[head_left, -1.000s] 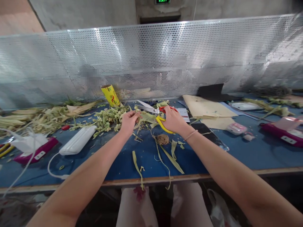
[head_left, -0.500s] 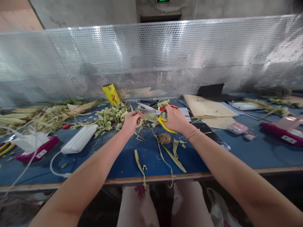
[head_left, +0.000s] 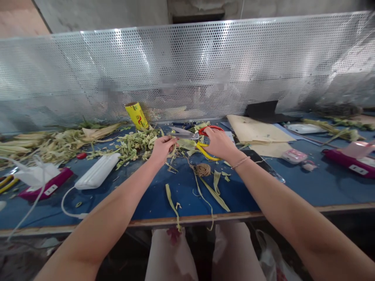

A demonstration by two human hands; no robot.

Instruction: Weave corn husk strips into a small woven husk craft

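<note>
My right hand [head_left: 220, 143] grips a pair of scissors [head_left: 187, 134] with one red and one yellow handle. The blades point left and stand partly apart, near the fingertips of my left hand [head_left: 163, 149]. That hand is closed in a pinch on a thin piece of pale green corn husk [head_left: 173, 151], largely hidden by the fingers. Below the scissors lies a small ball of brown twine [head_left: 202, 169] with a loose end trailing toward the table edge. Husk strips [head_left: 215, 194] lie around it, and a heap of cut husk pieces [head_left: 137, 144] is beside my left hand.
A yellow tube [head_left: 137, 116] leans behind the heap, before a perforated metal screen [head_left: 187, 74]. At left are a white power bank [head_left: 98, 171] and a magenta power strip [head_left: 43, 185]. Brown paper [head_left: 258, 130] and a dark tablet [head_left: 265, 168] lie at right.
The scissors' handles are slightly farther apart, and my right hand has shifted a little to the right. My left hand stays nearly in place, still pinching.
</note>
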